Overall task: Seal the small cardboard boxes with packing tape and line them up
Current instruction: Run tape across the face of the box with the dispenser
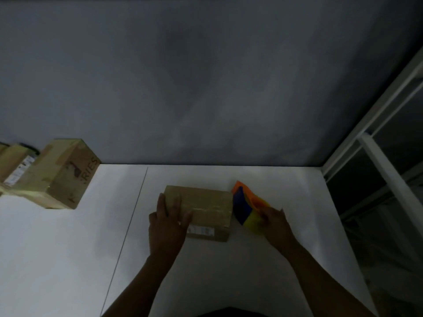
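Observation:
A small cardboard box [207, 209] lies flat on the white table [68, 248], with a strip of clear tape across its top and a white label on its front side. My left hand [168, 223] rests on the box's left end, fingers spread straight over the top. My right hand [273, 224] grips an orange, blue and yellow tape dispenser [246, 207] just off the box's right edge, touching or nearly touching it.
A row of sealed cardboard boxes stands at the far left; the nearest box [57, 175] is printed with dark letters. A grey wall rises behind the table. A white window frame [377, 161] borders the table's right edge.

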`<state>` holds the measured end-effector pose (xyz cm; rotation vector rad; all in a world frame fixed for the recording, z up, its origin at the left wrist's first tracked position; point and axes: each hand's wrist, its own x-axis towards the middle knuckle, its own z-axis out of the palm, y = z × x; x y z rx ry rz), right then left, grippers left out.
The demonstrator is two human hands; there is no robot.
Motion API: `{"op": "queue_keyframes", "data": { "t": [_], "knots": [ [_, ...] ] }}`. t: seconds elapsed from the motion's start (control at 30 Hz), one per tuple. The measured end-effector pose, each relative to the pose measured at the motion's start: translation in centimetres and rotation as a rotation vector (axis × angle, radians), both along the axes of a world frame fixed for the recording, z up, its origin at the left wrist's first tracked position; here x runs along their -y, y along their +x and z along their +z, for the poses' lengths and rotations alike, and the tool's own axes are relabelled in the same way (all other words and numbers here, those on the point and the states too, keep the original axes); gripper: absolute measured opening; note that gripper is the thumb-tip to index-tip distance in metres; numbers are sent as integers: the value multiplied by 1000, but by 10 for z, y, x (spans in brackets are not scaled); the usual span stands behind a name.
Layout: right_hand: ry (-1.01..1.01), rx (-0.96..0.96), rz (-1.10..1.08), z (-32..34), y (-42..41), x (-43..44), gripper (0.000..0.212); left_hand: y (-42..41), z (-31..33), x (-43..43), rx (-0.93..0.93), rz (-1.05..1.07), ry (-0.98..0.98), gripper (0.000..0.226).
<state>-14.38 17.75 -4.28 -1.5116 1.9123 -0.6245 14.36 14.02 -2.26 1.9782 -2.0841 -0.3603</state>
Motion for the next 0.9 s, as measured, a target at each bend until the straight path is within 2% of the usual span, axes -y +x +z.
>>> {"op": "queue_keyframes", "data": {
  "t": [0.07,0.13,0.3,0.4,0.47,0.5,0.53,0.57,0.63,0.67,0.77,0.9],
  "knots": [
    [36,287,-187,14,-2,-2,31,-6,0,2,5,2,1,76],
    [-70,499,-312,39,0,-5,23,-13,2,5,-4,-25,5,73],
    [-338,780,-412,94,0,1,19,-31,7,11,13,-100,26,74],
    [-418,917,-486,117,-4,8,20,-35,16,17,123,-111,-12,69],
    [-440,1007,-502,128,-5,11,23,-36,27,26,100,-85,-75,66],
    [-442,1060,-500,131,-4,12,24,-40,35,31,12,-68,-150,65],
    [-431,1128,-482,135,-1,12,26,-45,49,34,-159,-47,-154,63],
    [-408,1192,-457,136,2,13,26,-50,62,38,-376,-19,-107,62],
    [-320,1300,-403,141,11,14,31,-60,91,41,-774,-63,151,56],
    [-266,1349,-381,145,16,14,35,-60,102,42,-861,-127,238,50],
    [-136,1462,-327,150,29,18,56,-57,109,40,-996,-251,336,37],
    [-88,1330,-229,156,35,23,79,-53,103,35,-1195,-118,349,42]
  ]
}}
